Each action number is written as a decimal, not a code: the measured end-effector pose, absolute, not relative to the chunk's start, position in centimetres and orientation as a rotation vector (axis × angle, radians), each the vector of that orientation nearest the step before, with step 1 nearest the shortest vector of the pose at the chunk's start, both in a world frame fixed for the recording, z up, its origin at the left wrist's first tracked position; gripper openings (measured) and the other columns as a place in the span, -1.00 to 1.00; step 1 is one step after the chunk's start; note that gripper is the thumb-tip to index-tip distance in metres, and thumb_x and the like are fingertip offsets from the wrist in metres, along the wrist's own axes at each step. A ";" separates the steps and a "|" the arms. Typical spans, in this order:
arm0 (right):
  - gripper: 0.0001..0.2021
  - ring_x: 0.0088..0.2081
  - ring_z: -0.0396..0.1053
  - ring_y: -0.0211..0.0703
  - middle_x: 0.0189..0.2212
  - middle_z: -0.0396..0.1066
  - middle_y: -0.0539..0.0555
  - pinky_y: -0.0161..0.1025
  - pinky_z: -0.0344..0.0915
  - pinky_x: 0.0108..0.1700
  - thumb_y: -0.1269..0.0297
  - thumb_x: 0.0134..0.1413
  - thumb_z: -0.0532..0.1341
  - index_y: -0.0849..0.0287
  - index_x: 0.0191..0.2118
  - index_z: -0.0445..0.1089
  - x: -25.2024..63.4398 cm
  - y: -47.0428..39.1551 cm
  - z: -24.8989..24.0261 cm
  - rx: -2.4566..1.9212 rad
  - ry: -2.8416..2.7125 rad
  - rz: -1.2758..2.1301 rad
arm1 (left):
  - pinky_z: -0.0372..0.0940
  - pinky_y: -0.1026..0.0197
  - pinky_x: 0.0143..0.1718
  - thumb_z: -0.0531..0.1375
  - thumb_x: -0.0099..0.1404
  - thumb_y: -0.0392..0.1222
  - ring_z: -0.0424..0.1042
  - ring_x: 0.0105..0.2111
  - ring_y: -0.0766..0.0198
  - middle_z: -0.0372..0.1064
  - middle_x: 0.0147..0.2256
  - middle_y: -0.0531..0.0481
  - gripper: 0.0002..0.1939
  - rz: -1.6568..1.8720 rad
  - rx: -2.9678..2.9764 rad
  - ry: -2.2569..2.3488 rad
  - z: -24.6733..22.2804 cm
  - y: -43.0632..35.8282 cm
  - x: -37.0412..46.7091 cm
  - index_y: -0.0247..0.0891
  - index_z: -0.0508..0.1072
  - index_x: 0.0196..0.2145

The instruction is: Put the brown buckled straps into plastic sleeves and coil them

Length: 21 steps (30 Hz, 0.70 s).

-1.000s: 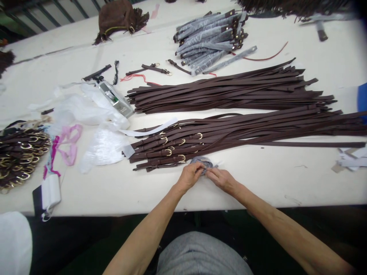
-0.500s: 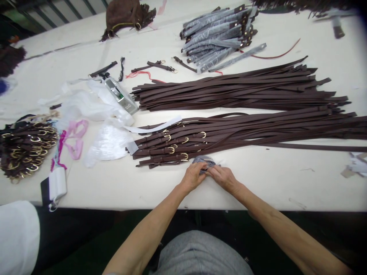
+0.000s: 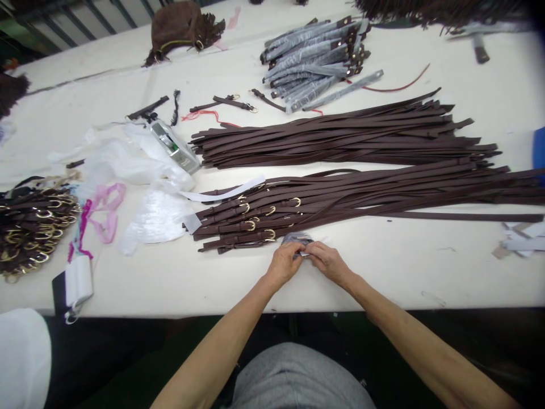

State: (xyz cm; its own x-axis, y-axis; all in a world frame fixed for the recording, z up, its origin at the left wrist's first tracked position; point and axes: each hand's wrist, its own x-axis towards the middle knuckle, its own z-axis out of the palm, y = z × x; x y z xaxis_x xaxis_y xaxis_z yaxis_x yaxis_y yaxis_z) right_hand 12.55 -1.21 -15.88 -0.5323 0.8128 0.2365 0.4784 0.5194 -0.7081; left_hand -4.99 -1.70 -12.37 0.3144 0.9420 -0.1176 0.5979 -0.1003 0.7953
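Pinching rounded, wrinkled grey bundle (image 3: 297, 237)

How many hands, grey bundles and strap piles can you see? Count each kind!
Left hand and right hand: 2
Small grey bundle: 1
Long buckled strap pile: 1
Long strap pile, no buckles visible: 1
Plastic-wrapped strap pile: 1
Gold-ringed strap pile: 1
Total: 7

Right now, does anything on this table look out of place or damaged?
Slightly untidy: one brown strap strays below the buckled strap bundle, and paper scraps lie loose at the far right. No damage is discernible.
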 end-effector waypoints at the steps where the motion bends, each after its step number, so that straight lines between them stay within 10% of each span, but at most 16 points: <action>1: -0.79 -0.22 0.38 -0.19 -0.28 0.37 0.10 -0.26 0.39 -0.21 0.46 0.12 0.03 0.12 -0.17 0.32 12.6 -1.2 -16.0 -1.039 -2.211 0.778 | 0.25 0.22 -0.23 0.12 0.04 -0.47 0.36 -0.30 0.24 0.38 -0.35 0.02 -0.76 0.560 1.811 1.391 -12.4 -1.7 -4.9 -0.21 0.36 -0.35; 21: -0.76 -0.30 0.34 -0.21 -0.05 0.36 0.20 -0.19 0.35 -0.26 0.43 0.21 -0.01 0.24 -0.23 0.41 15.0 -0.5 -16.5 -0.616 -2.534 0.477 | 0.21 0.10 -0.27 0.09 0.21 -0.27 0.32 -0.27 0.17 0.39 -0.22 -0.10 -0.86 0.637 2.280 1.329 -14.6 -3.5 -5.2 -0.24 0.40 -0.26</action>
